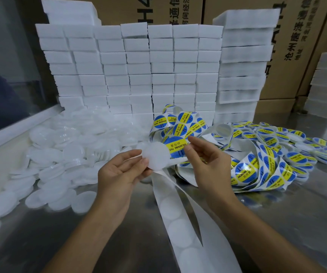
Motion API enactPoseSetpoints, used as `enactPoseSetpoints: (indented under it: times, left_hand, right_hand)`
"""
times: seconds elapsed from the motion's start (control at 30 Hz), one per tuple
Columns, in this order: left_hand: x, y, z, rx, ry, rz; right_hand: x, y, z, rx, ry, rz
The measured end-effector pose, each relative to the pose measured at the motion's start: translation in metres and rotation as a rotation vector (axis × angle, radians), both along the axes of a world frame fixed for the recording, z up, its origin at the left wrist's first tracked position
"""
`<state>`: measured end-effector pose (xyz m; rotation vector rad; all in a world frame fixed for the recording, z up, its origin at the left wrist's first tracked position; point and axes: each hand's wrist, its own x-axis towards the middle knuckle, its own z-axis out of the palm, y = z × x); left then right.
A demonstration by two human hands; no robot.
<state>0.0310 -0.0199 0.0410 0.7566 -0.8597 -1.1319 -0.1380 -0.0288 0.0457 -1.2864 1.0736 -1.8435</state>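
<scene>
My left hand point(119, 174) grips a round translucent white lid point(155, 155) by its lower left edge, above the metal table. My right hand point(208, 160) pinches a round blue and yellow "Soldering Paste" sticker point(176, 145) at its right side, and the sticker overlaps the lid's upper right rim. A tangled strip of the same stickers point(180, 123) lies just behind the hands. Empty white backing tape point(180, 217) runs from under the lid toward me.
A heap of bare white lids point(64, 152) covers the table's left side. Lids with stickers on them point(288, 142) are piled at the right. Stacked white foam blocks point(139, 69) form a wall behind, with cardboard boxes point(296, 46) beyond. The steel tabletop point(119, 243) shows near me.
</scene>
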Motion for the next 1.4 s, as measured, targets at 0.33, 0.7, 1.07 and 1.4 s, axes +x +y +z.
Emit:
enactPoseSetpoints:
  times: [0.33,0.7,1.07,1.4]
  left_hand:
    - [0.005,-0.002,-0.004,0.054,0.031,0.005]
    - [0.004,-0.001,-0.001,0.051,0.027,-0.016]
    - [0.004,0.001,0.000,0.046,-0.020,-0.035]
    - [0.004,0.002,0.001,0.034,-0.061,-0.037]
  right_hand:
    - [-0.008,-0.001,0.006,0.075,-0.046,0.057]
    - [0.005,0.010,0.005,0.092,-0.032,0.269]
    - [0.007,0.012,0.003,0.089,0.000,0.290]
    - [0.006,0.011,0.002,0.074,0.044,0.270]
